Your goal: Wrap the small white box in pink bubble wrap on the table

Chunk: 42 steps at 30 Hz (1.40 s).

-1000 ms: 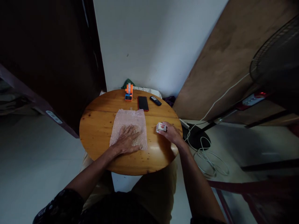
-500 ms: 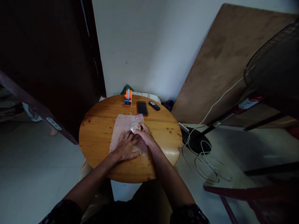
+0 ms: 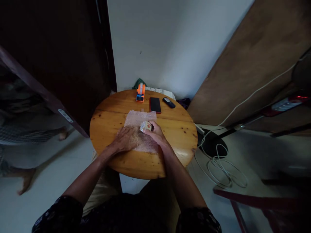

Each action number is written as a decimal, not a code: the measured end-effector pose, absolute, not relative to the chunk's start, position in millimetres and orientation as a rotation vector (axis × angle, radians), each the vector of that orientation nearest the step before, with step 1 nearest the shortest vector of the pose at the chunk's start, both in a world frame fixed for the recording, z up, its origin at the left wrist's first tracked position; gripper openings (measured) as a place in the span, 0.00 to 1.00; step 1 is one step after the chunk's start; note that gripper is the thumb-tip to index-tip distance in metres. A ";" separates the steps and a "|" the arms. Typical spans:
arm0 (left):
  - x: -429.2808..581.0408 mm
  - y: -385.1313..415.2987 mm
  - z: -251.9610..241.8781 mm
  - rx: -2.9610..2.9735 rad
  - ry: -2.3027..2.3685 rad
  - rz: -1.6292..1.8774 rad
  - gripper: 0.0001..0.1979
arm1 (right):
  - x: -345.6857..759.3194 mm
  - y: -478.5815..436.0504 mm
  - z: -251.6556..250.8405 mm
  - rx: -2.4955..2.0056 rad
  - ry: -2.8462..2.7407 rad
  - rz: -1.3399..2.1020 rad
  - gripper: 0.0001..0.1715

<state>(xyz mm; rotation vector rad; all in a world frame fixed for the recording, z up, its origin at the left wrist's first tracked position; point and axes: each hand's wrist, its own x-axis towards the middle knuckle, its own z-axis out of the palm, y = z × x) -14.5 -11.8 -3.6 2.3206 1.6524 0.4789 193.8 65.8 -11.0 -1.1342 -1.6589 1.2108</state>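
Fingers (image 3: 154, 123) of my right hand (image 3: 159, 134) grip the small box (image 3: 145, 126) over the bubble wrap (image 3: 135, 117); whether it touches, I cannot tell. If my left hand (image 3: 123, 139), lying open on the bubble wrap, presses unevenly, this sheet could slide.

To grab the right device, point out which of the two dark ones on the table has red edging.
The larger, flat device, between the orange tape dispenser and the rounded handset; red shows along its edge, none on the handset.
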 end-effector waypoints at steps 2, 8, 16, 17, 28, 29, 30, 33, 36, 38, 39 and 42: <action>-15.2 -15.5 -7.7 2.296 1.680 0.454 0.42 | 194.0 63.4 -12.7 -1.105 -1.797 1.113 0.30; -12.4 -20.5 -8.7 2.250 1.699 0.446 0.46 | 196.8 60.3 -14.8 -1.045 -1.957 0.987 0.42; -14.1 -20.0 -11.4 2.249 1.709 0.480 0.46 | 198.8 63.0 -19.0 -1.019 -1.949 1.028 0.31; -13.9 -19.9 -11.6 2.248 1.712 0.474 0.46 | 198.6 63.1 -19.9 -1.006 -1.951 1.036 0.31; -17.5 -29.9 -2.0 2.236 1.684 0.541 0.38 | 201.3 63.9 -18.3 -0.932 -2.005 1.043 0.35; -19.8 -35.2 -0.7 2.256 1.665 0.561 0.36 | 201.3 62.2 -16.4 -0.945 -2.012 1.044 0.37; -22.0 -41.0 0.7 2.286 1.644 0.568 0.33 | 201.1 60.2 -14.1 -0.964 -2.017 1.043 0.39; -26.4 -57.8 6.5 2.389 1.595 0.510 0.27 | 200.1 55.0 -6.7 -1.023 -2.011 1.040 0.42; -25.8 -65.9 13.1 2.458 1.568 0.468 0.20 | 200.2 53.0 -0.2 -1.042 -1.990 1.074 0.41; -23.2 -65.5 16.0 2.491 1.543 0.450 0.14 | 200.9 53.0 2.4 -1.049 -1.979 1.093 0.40; -21.6 -64.3 16.6 2.506 1.532 0.437 0.11 | 201.2 53.1 2.9 -1.056 -1.976 1.098 0.40; -16.7 -59.4 14.2 2.559 1.512 0.412 0.10 | 202.0 53.7 2.1 -1.063 -1.960 1.111 0.40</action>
